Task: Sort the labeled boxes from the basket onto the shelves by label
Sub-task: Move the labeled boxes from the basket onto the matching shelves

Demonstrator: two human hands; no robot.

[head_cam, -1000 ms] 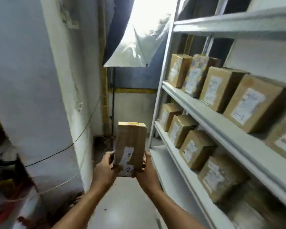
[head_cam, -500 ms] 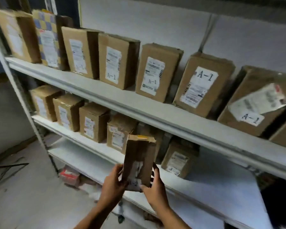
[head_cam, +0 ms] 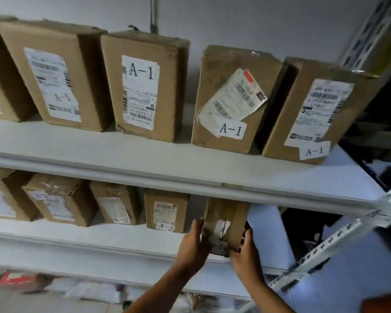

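A brown cardboard box [head_cam: 226, 219] with a white label ending in "-2" stands upright at the front of the lower shelf [head_cam: 99, 245], its top under the upper shelf's edge. My left hand [head_cam: 193, 242] grips its left side and my right hand [head_cam: 246, 251] grips its lower right corner. Just to its left stands a box labeled A-2 [head_cam: 165, 210], with more brown boxes in a row further left. On the upper shelf [head_cam: 145, 163] stand several boxes labeled A-1 [head_cam: 142, 86].
White shelf surface [head_cam: 269, 231] lies bare to the right of the held box. A perforated metal upright [head_cam: 321, 247] slants at the right. Below the shelves are a red item [head_cam: 16, 281] and white packets on the floor.
The view swung from the aisle to face the shelves. Both hands carried the box rightward and forward onto the lower shelf beside the A-2 box.
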